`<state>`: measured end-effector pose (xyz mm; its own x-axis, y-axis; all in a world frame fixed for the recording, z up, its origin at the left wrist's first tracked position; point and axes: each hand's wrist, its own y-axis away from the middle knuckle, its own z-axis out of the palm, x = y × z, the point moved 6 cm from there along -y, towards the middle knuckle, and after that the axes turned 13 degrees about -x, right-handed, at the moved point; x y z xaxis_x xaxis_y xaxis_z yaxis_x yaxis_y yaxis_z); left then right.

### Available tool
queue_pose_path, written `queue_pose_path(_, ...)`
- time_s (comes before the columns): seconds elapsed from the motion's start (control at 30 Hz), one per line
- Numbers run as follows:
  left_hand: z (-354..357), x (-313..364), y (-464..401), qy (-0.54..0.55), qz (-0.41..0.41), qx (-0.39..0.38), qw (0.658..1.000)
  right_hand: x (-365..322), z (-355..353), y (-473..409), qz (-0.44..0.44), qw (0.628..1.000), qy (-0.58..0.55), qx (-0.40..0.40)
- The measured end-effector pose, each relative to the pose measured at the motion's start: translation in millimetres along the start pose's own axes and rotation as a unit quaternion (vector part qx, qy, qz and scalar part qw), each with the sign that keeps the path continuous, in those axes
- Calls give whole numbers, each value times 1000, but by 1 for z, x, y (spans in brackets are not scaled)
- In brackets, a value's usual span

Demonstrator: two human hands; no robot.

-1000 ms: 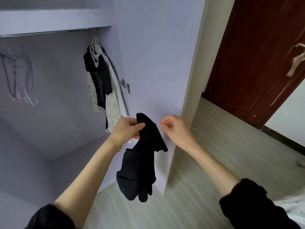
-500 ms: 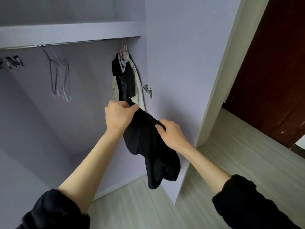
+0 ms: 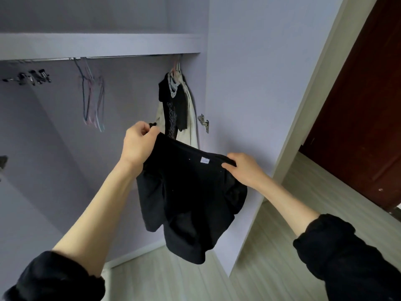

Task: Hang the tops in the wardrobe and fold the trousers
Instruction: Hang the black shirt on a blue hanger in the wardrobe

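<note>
A black garment [image 3: 188, 198] with a small white label at its top edge hangs spread between my hands in front of the open wardrobe. My left hand [image 3: 138, 142] grips its upper left corner. My right hand [image 3: 243, 168] pinches the upper right edge. The cloth below the edge droops in loose folds. Behind it, tops hang on the rail [image 3: 130, 58] at the right end: a black printed top [image 3: 174, 109] and a cream one [image 3: 191, 118].
Several empty wire hangers [image 3: 93, 98] hang mid-rail, with clip hangers [image 3: 32, 78] further left. A lilac shelf [image 3: 99, 45] runs above the rail. The wardrobe's side panel [image 3: 249, 83] carries a metal hinge [image 3: 204, 122]. A dark red door [image 3: 358, 118] stands at right over pale wood floor [image 3: 282, 224].
My hands have moved apart and stretched the bunched black garment out by its top edge. The view has tilted up and left, showing more of the rail.
</note>
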<state>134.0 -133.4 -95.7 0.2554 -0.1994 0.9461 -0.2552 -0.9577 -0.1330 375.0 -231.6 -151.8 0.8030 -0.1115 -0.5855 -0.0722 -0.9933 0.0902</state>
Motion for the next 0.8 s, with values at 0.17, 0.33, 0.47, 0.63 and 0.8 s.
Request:
queue_pose_path(0.17, -9, -19, -3, -39, -38, -23, 998, -2, -3, 0, -15, 996, -76, -49)
queue_pose_path(0.33, -15, -41, 2, -27, -69, -73, 995, -21, -19, -2, -40, 981, -180, -57)
queue_pose_path(0.47, -17, -47, 6, 25, -80, -133, 988, -28, -27, -6, -41, 974, -216, -53)
queue_pose_path(0.63, -12, -58, 13, -44, -82, -183, 979, -29, -29, -13, -34, 993, -97, -58)
queue_pose_path(0.8, -10, -64, 17, -41, -96, -216, 971, -25, -18, -13, -23, 992, 36, -120)
